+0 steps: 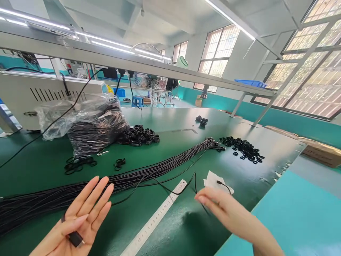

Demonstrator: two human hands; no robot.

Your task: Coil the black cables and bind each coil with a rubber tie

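My left hand (86, 217) is palm up at the lower left, fingers stretched out. Its thumb holds the black USB plug (76, 239) of a cable against the palm. From behind that hand the thin black cable (157, 180) runs in loose bends over a steel ruler (157, 217) to my right hand (221, 204). The right hand's fingers are pinched together on the cable, their tips partly hidden. Beyond them a small black connector (219, 182) lies over a white paper scrap (213, 177). A long bundle of black cables (160, 165) stretches across the green table behind both hands.
Small black rings (243, 147) are heaped at the right. Coiled cables (138, 136) sit beside a plastic-wrapped stack (93, 131) at the left. A white machine (50, 94) stands behind it. An overhead shelf (160, 69) spans the back, bearing a blue tray (250, 83).
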